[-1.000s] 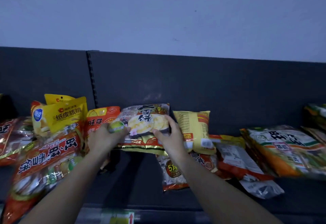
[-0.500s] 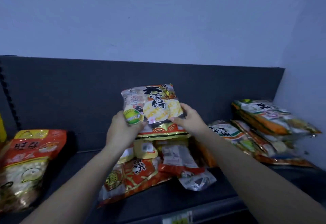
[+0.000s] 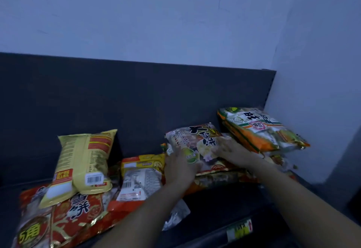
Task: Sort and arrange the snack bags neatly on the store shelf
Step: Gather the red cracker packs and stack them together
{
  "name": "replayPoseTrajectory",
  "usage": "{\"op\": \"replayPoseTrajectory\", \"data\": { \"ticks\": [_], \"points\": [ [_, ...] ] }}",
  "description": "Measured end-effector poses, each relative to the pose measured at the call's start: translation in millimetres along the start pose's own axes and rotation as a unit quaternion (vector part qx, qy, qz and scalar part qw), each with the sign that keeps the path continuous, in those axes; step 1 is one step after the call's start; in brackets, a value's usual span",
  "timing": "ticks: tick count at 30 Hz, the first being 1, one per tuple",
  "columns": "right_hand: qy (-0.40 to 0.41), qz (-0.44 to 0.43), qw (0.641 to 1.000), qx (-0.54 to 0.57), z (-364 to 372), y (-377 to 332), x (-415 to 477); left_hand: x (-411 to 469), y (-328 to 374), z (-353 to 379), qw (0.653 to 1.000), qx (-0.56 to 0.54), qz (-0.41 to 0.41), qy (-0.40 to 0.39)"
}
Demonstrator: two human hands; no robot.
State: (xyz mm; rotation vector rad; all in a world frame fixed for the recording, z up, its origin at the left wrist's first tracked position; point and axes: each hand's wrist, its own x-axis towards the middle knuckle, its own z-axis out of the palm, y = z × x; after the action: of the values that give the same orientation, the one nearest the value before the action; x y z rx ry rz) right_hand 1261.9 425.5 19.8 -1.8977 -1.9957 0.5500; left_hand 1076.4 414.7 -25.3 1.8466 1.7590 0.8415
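Note:
A silver-and-gold rice cracker bag with black characters lies tilted on a low pile of bags at the right of the dark shelf. My left hand grips its lower left edge with curled fingers. My right hand lies on the bag's right half with fingers stretched over its face; the hand is blurred. An orange, green and white bag tops a stack right beside it, touching the held bag's right edge.
A yellow bag leans upright against the dark back panel, standing on a big red bag. A yellow-and-white bag lies back side up between them. The side wall closes the right end; a price label marks the front edge.
Both hands carried the rice cracker bag rightward and lowered it from mid-air onto the pile beside the orange-green stack. My right hand shifted from gripping its edge to lying across its face.

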Motion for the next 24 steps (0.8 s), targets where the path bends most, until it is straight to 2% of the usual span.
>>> {"op": "replayPoseTrajectory", "data": {
  "ticks": [4,8,11,14,18,21,24],
  "points": [
    [-0.008,0.030,0.993,-0.118,9.0,10.7,19.7,-1.3,5.6,19.4,0.997,0.078,-0.006,0.012],
    [0.009,0.033,0.993,-0.114,14.9,14.7,23.1,0.3,3.4,20.6,0.997,0.075,-0.006,-0.019],
    [0.055,0.012,0.991,-0.123,21.4,8.4,23.8,-3.8,-8.6,7.1,0.996,0.066,0.019,-0.051],
    [0.090,0.013,0.984,-0.154,32.8,-10.4,20.0,-14.5,-16.7,-14.0,0.992,0.106,0.047,-0.042],
    [0.146,-0.104,0.964,-0.199,47.2,-55.1,4.3,-27.5,-34.0,-49.8,0.978,0.182,0.101,0.031],
    [0.089,-0.202,0.956,-0.192,71.0,-104.9,-14.0,-40.5,-65.4,-91.7,0.957,0.253,0.130,0.060],
    [0.023,-0.269,0.945,-0.187,108.3,-158.9,-30.7,-63.1,-114.2,-141.8,0.943,0.303,0.113,0.076]
  ]
}}
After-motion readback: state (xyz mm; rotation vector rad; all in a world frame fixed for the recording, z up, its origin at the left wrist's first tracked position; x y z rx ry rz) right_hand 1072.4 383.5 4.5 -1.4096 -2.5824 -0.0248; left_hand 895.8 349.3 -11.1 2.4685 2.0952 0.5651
